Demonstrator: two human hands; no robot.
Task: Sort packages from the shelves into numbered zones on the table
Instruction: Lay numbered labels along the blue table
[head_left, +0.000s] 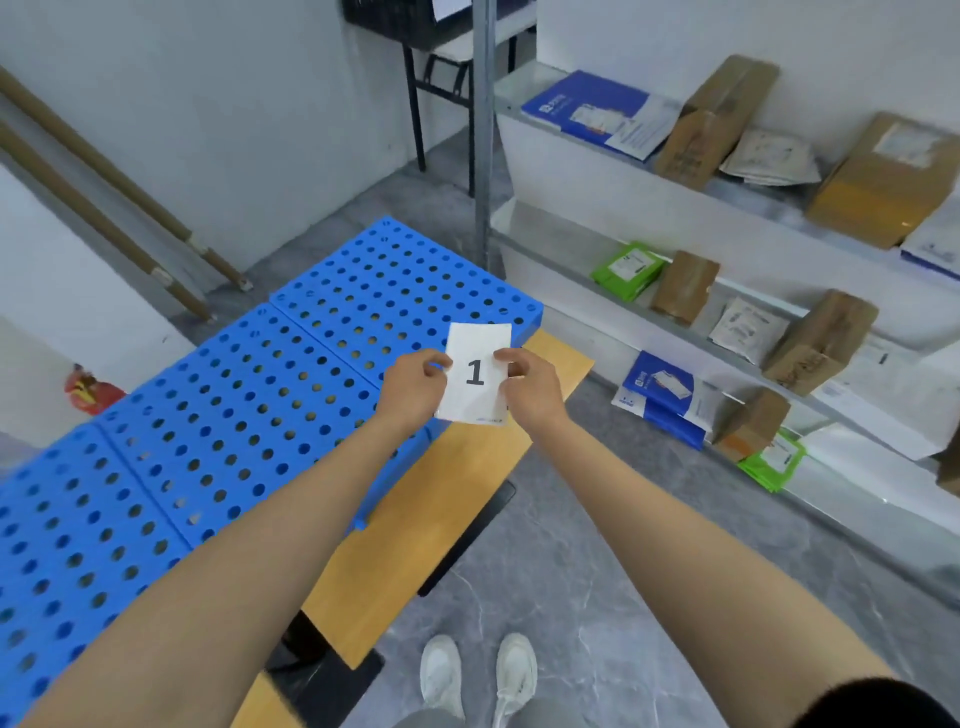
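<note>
I pinched the white card marked 1 (475, 374) between left hand (415, 388) and right hand (531, 388), long axis pointing away, over the farthest blue panel (395, 280).

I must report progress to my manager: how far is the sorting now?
Done: nothing looks sorted, since no package lies on the blue panels. In hand: the left hand and right hand pinch a card marked 1 over the panels, seemingly a zone label. Left: placing labels, then moving all the packages off the shelves.
</note>
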